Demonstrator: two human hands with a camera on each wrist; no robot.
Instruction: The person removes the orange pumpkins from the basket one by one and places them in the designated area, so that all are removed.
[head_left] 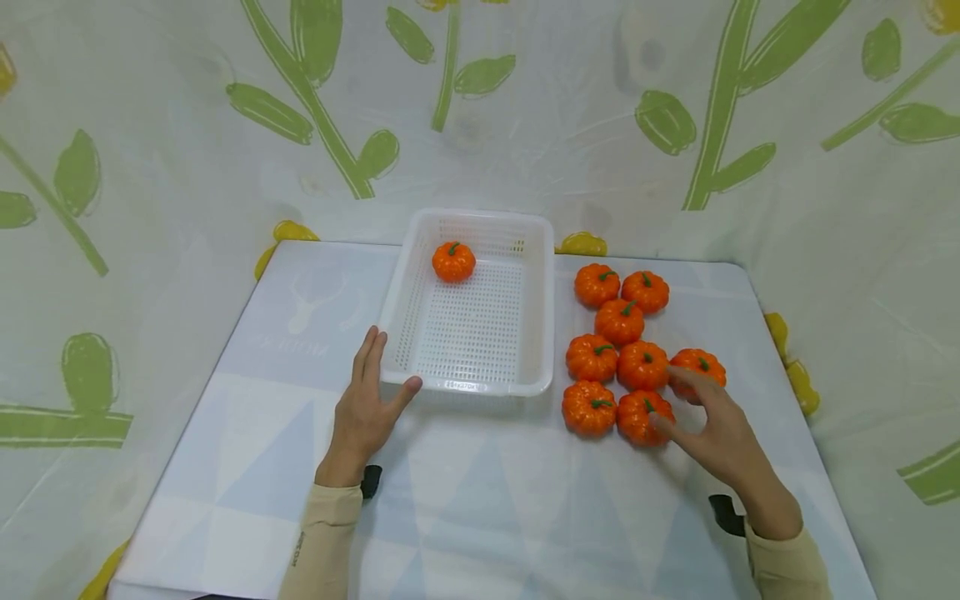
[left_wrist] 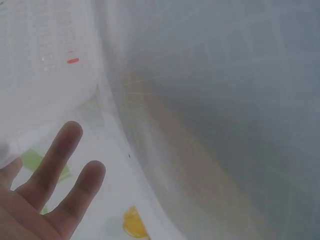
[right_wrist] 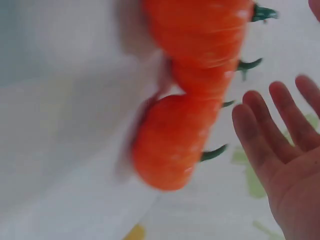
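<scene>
A white plastic basket (head_left: 470, 388) with slotted walls stands at the back middle of the table, and one small orange pumpkin (head_left: 453, 263) with a green stem lies inside it. At the basket's front left corner is my left hand (head_left: 365, 417), fingers extended and thumb spread; whether it touches the rim I cannot tell. Right of the basket, several like pumpkins (head_left: 589, 408) sit in a cluster. Over the near right of that cluster hovers my right hand (head_left: 716, 429), its fingers spread and partly covering two pumpkins. The right wrist view shows the palm (right_wrist: 295, 185) holding nothing, apart from the blurred pumpkins (right_wrist: 170, 145).
The table (head_left: 262, 517) wears a pale cloth with blue triangles. Behind it and along both sides hangs a white curtain (head_left: 525, 158) with green leaf prints. Dark wrist straps (head_left: 726, 515) show beneath the sleeves.
</scene>
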